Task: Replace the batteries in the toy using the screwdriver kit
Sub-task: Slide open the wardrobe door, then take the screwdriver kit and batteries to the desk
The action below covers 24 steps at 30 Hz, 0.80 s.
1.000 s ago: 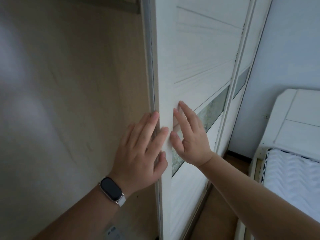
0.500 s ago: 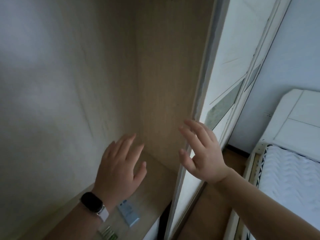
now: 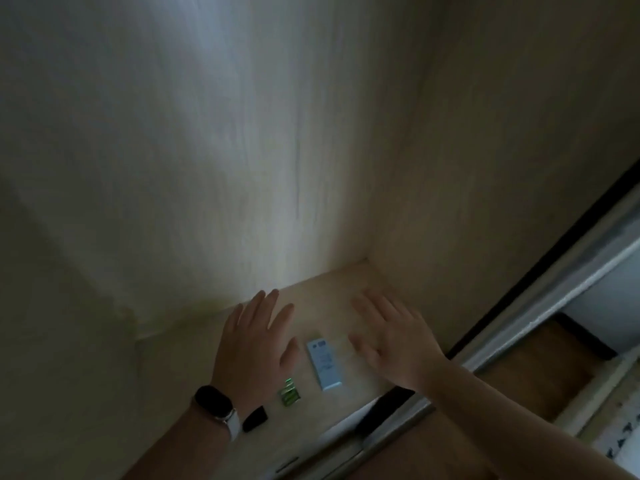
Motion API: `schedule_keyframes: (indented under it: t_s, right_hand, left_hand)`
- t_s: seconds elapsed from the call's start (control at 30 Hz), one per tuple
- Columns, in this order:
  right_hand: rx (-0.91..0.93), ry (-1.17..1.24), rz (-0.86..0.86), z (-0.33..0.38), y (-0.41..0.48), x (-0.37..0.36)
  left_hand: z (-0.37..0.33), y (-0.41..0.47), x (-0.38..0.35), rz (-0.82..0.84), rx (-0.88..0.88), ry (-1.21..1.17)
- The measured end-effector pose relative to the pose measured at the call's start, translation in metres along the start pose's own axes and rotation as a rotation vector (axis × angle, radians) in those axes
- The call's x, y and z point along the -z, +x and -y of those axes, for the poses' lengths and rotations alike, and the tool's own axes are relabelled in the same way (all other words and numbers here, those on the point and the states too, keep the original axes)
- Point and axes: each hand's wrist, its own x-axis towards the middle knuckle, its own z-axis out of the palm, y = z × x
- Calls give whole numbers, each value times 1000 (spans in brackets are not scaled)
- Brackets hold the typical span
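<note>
Inside a cupboard (image 3: 242, 133), a pale wooden shelf (image 3: 329, 292) holds three small things. A flat light-blue box (image 3: 324, 363) lies between the two hands, near the front edge. Just left of it lies a small green pack of batteries (image 3: 289, 393). Further left is a small black thing (image 3: 255, 418) — too dark to tell what it is. The left hand (image 3: 254, 344) hangs over the shelf, its fingers (image 3: 266, 306) straight and spread, holding nothing. It wears a black watch with a white strap (image 3: 213, 401). The right hand (image 3: 391, 336) is flat too — gripping nothing, apart from the box.
</note>
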Motion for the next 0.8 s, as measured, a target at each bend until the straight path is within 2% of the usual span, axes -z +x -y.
schedule_keyframes:
  t_s: [0.23,0.8]
  right_hand:
    - [70,40,208,1,38,-71]
    - [114,134,555,-1,55,-287]
  left_hand:
    - [31,-23,-45,154,189,61]
    - [86,-65,-233,473,409,8]
